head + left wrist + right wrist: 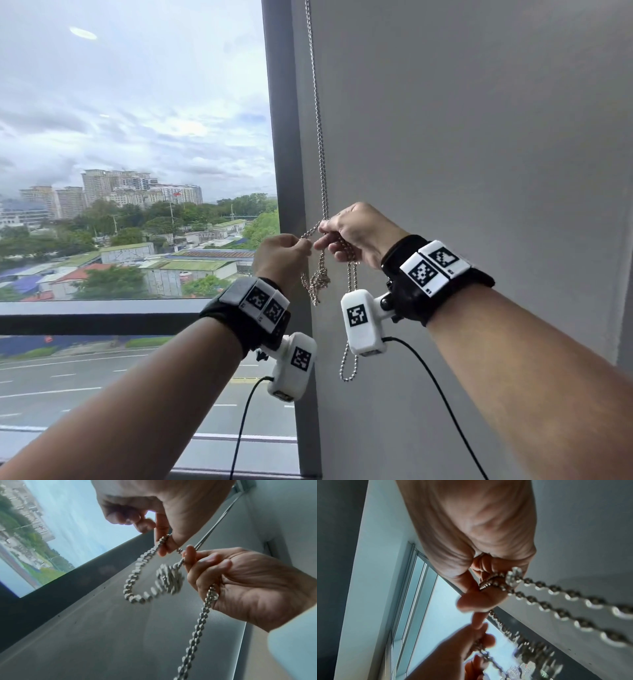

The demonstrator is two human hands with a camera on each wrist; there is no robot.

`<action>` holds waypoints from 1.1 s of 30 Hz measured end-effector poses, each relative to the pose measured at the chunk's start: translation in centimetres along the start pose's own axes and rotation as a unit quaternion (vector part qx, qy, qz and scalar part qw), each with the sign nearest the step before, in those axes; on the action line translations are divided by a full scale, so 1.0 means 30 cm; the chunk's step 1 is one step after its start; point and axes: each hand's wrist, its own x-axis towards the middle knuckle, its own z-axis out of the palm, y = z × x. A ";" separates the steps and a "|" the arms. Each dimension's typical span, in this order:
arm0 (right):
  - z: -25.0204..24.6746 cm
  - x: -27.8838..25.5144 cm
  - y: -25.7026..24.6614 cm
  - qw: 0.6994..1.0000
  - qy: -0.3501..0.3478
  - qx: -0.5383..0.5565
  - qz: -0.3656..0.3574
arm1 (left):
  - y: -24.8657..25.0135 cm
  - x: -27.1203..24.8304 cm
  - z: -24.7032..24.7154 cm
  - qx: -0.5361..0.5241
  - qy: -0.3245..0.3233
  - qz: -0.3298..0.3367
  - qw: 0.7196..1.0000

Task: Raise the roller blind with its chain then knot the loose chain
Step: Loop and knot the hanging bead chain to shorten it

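The silver bead chain (318, 137) hangs down in front of a grey panel (479, 137) beside the window frame. My left hand (291, 248) pinches a strand of it between thumb and forefinger (163, 547). Close to its right, my right hand (346, 233) grips the chain, with strands wound round its curled fingers (493, 584). Between and below the hands dangles a bunched knot (320, 279), also seen in the left wrist view as a tangled knot (169, 580) with a small loop (132, 592) beside it. A long loop (348, 371) droops beneath my right wrist. I cannot tell whether the grey panel is blind fabric or wall.
The dark window frame (286, 154) stands just left of the chain, with uncovered glass (137, 137) onto a city view. A dark sill rail (96, 318) crosses below. Black cables (442, 394) trail from both wrist cameras.
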 end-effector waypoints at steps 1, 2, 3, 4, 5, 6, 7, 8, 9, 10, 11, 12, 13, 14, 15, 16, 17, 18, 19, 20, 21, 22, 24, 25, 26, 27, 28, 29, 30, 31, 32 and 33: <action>0.001 0.001 0.001 1.000 0.003 0.002 -0.001 | 0.005 0.003 -0.002 -0.011 0.001 0.006 1.000; 0.002 0.003 0.003 1.000 0.005 0.007 -0.002 | 0.014 0.002 -0.004 -0.051 -0.007 -0.004 0.999; 0.003 0.005 0.005 1.000 0.006 0.013 -0.002 | 0.021 0.003 -0.005 -0.111 -0.022 -0.026 0.993; 0.006 0.007 0.007 1.000 0.008 0.019 -0.001 | 0.026 0.004 -0.004 -0.174 -0.043 -0.056 0.982; 0.007 0.009 0.010 1.000 0.013 0.019 -0.001 | 0.031 0.004 -0.006 -0.227 -0.066 -0.086 0.968; 0.008 0.010 0.013 1.000 0.020 0.015 -0.001 | 0.032 0.002 -0.010 -0.253 -0.092 -0.109 0.957; 0.009 0.011 0.015 1.000 0.028 0.005 -0.004 | 0.027 0.001 -0.011 -0.253 -0.117 -0.120 0.953; 0.009 0.014 0.017 0.999 0.037 -0.005 -0.008 | 0.024 -0.004 -0.013 -0.247 -0.143 -0.123 0.951; 0.010 0.019 0.020 0.999 0.046 -0.017 -0.014 | 0.022 -0.007 -0.013 -0.241 -0.167 -0.120 0.949; 0.011 0.027 0.023 0.998 0.055 -0.029 -0.019 | 0.023 -0.013 -0.013 -0.239 -0.191 -0.117 0.945; 0.014 0.035 0.025 0.997 0.062 -0.040 -0.024 | 0.025 -0.016 -0.009 -0.238 -0.210 -0.115 0.941; 0.017 0.043 0.027 0.996 0.067 -0.051 -0.029 | 0.033 -0.022 -0.005 -0.235 -0.227 -0.113 0.938; 0.021 0.048 0.028 0.995 0.069 -0.063 -0.032 | 0.041 -0.026 -0.002 -0.231 -0.238 -0.112 0.937; 0.025 0.050 0.029 0.994 0.069 -0.073 -0.035 | 0.047 -0.028 0.002 -0.225 -0.243 -0.113 0.937; 0.027 0.046 0.029 0.994 0.065 -0.080 -0.037 | 0.051 -0.026 0.005 -0.219 -0.244 -0.114 0.938; 0.027 0.043 0.029 0.994 0.061 -0.081 -0.039 | 0.052 -0.025 0.007 -0.214 -0.250 -0.113 0.937; 0.026 0.037 0.030 0.995 0.055 -0.076 -0.039 | 0.051 -0.024 0.007 -0.216 -0.262 -0.112 0.934; 0.024 0.032 0.029 0.996 0.050 -0.068 -0.037 | 0.050 -0.025 0.006 -0.224 -0.273 -0.109 0.929; 0.021 0.027 0.028 0.997 0.047 -0.060 -0.034 | 0.051 -0.028 0.002 -0.232 -0.276 -0.106 0.927; 0.019 0.024 0.027 0.997 0.045 -0.052 -0.031 | 0.051 -0.027 -0.001 -0.234 -0.266 -0.098 0.930; 0.018 0.021 0.027 0.998 0.046 -0.044 -0.028 | 0.050 -0.024 -0.005 -0.219 -0.243 -0.084 0.941; 0.017 0.019 0.026 0.998 0.049 -0.039 -0.025 | 0.049 -0.021 -0.010 -0.180 -0.216 -0.062 0.958; 0.017 0.018 0.025 0.996 0.068 -0.048 -0.028 | 0.046 -0.014 -0.021 -0.093 -0.175 -0.006 0.980; 0.016 0.018 0.025 0.994 0.079 -0.061 -0.033 | 0.045 -0.009 -0.027 -0.067 -0.168 0.012 0.983; 0.014 0.019 0.026 0.993 0.089 -0.073 -0.039 | 0.041 -0.003 -0.035 -0.051 -0.162 0.022 0.985; 0.011 0.017 0.028 0.991 0.096 -0.083 -0.044 | 0.038 0.003 -0.045 -0.044 -0.158 0.023 0.986; 0.006 0.018 0.032 0.989 0.103 -0.092 -0.049 | 0.031 0.009 -0.052 -0.048 -0.152 0.015 0.987; 0.001 0.022 0.039 0.988 0.111 -0.097 -0.054 | 0.024 0.014 -0.057 -0.062 -0.144 0.006 0.988; -0.003 0.025 0.047 0.986 0.118 -0.100 -0.061 | 0.016 0.017 -0.061 -0.071 -0.130 0.001 0.989; -0.007 0.027 0.057 0.984 0.127 -0.104 -0.069 | 0.012 0.014 -0.064 -0.071 -0.115 0.006 0.991; -0.010 0.031 0.066 0.981 0.140 -0.113 -0.079 | 0.006 0.012 -0.068 -0.057 -0.102 0.020 0.993; -0.012 0.033 0.072 0.976 0.156 -0.128 -0.088 | 0.000 0.009 -0.069 -0.037 -0.095 0.042 0.994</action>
